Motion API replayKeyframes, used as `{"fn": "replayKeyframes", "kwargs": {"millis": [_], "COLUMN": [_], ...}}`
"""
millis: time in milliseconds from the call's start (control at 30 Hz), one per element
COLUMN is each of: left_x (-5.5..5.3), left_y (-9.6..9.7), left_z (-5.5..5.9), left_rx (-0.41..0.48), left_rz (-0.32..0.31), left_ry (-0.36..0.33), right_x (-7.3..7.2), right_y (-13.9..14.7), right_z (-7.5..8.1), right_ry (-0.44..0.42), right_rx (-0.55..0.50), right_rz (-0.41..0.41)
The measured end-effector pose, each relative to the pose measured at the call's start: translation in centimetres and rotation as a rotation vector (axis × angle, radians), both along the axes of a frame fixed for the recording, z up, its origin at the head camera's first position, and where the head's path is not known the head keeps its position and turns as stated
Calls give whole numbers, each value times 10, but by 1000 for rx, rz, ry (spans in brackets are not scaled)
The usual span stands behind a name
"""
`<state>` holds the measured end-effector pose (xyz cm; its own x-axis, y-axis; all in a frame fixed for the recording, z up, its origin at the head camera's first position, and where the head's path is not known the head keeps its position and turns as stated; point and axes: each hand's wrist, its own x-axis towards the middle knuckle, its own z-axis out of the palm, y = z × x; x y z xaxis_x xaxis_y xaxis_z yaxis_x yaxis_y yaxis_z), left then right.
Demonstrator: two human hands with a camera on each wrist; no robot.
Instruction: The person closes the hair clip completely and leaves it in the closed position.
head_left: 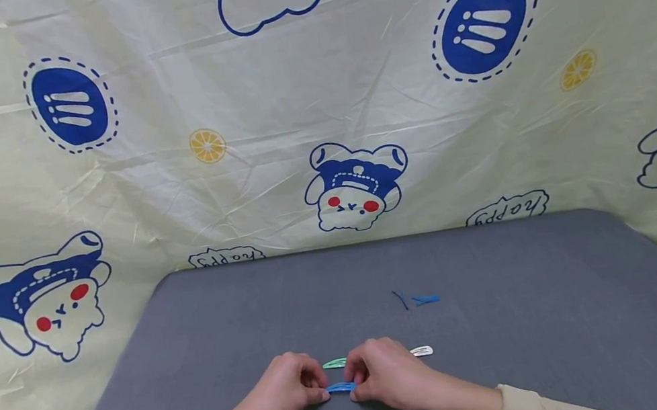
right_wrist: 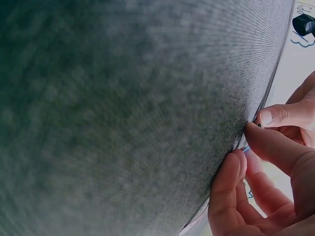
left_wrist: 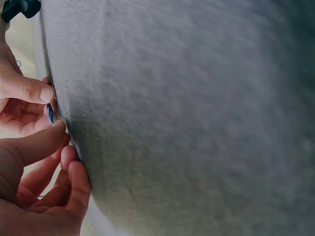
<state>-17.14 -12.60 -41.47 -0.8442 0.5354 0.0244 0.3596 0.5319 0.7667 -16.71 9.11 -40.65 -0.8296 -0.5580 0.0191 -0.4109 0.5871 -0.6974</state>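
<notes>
A blue snap hair clip point(head_left: 340, 387) lies crosswise between the two hands, close over the grey table point(head_left: 245, 329). My left hand point(head_left: 288, 382) pinches its left end with thumb and fingers. The other end is pinched by my right hand point(head_left: 387, 374). In the left wrist view, part of the blue clip point(left_wrist: 50, 113) shows between the fingertips. Just behind the hands are a green snap clip point(head_left: 333, 363), partly covered by the right hand, and a white snap clip point(head_left: 422, 350) whose left part is hidden by that hand.
Farther back on the table lie a dark, thin hairpin point(head_left: 400, 300) and a small blue clip point(head_left: 426, 299) beside it. A pale printed cloth point(head_left: 268, 103) hangs behind the table's far edge.
</notes>
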Motion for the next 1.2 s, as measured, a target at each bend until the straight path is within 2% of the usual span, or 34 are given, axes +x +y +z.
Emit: {"fn": "replayKeyframes", "kwargs": {"millis": [367,600,733,900,1033,1200], "left_x": [0,0,-1,-4,-7,-13], "left_y": [-1,-3,-6,-12,-13,-14], "left_z": [0,-1,0,8,15,21], "left_rx": [-12,-2,8,11,-5,-18], "left_rz": [2,-8,-38,-84,-91,-71], "left_ry": [-8,-7,-32,-80,-24,44], "right_x": [-3,0,4,9,13,18], "right_y": [-1,0,1,6,14,24], "right_z": [-2,-2,-2,1,5,12], "right_ry": [-41,-4,10,-5,-48,-53], "right_rx": [5,-1,-2,-17,-58,-112], "right_rz": [7,4,4,14,7,-2]}}
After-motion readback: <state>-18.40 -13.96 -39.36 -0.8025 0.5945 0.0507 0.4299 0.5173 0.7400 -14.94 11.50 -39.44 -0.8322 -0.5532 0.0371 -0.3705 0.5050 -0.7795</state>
